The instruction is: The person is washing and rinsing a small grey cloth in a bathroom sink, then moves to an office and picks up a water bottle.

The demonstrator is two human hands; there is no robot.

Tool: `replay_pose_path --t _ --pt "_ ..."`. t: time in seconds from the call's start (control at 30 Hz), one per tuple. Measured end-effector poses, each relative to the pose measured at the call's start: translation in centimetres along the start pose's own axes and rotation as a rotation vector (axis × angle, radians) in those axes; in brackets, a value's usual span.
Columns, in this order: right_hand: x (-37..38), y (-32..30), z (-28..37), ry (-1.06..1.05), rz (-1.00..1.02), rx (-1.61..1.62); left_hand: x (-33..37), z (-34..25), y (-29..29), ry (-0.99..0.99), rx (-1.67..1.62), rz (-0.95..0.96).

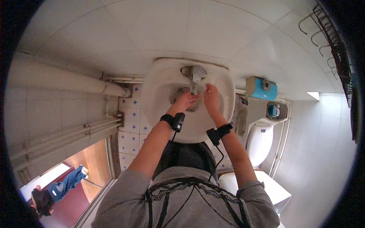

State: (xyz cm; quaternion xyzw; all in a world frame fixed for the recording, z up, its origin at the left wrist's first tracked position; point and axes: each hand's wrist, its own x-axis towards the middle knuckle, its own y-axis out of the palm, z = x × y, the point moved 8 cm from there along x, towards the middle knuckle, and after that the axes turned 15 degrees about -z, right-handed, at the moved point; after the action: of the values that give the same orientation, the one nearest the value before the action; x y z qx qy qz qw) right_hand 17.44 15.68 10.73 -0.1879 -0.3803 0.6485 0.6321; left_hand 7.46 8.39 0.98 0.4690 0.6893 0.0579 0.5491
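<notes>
Both of my hands are over a white washbasin [151, 100], with nothing visible in either. My left hand [187, 102] lies just below the spout of the metal faucet [196, 74], its fingers stretched toward the right and slightly apart. On the faucet's right side, my right hand [211, 98] is turned edge-on and stands apart from the left. Its fingers look loosely bent, and its palm is hidden. Whether water is running is hard to make out. Each wrist wears a black strap with a small box and a cable.
To the right stand a blue box [262, 88] on the wall, a white toilet [260, 140] and a white bin-like container [272, 188]. A rack with hooks [334, 45] hangs at upper right. Pipes [72, 79] run along the left wall. Through the doorway a person [61, 190] is visible.
</notes>
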Motion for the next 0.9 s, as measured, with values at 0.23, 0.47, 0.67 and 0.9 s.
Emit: replay_pose_path --t 0.23,0.47,0.67,0.9 --pt "0.9 -3.7 11.9 -0.714 0.040 0.096 -2.5 2.0 -2.6 -0.016 0.665 -0.041" --pt "-2.6 0.1 10.8 -0.792 0.149 -0.143 -6.5 -1.2 -7.4 0.250 0.887 -0.237" --pt "-0.5 -4.4 8.0 -0.142 0.228 0.195 -13.7 -6.7 -1.0 0.621 1.462 -0.572" --pt "-8.1 1.7 -0.7 -0.475 0.391 -0.287 -11.6 -1.9 -1.6 0.961 1.795 -0.490"
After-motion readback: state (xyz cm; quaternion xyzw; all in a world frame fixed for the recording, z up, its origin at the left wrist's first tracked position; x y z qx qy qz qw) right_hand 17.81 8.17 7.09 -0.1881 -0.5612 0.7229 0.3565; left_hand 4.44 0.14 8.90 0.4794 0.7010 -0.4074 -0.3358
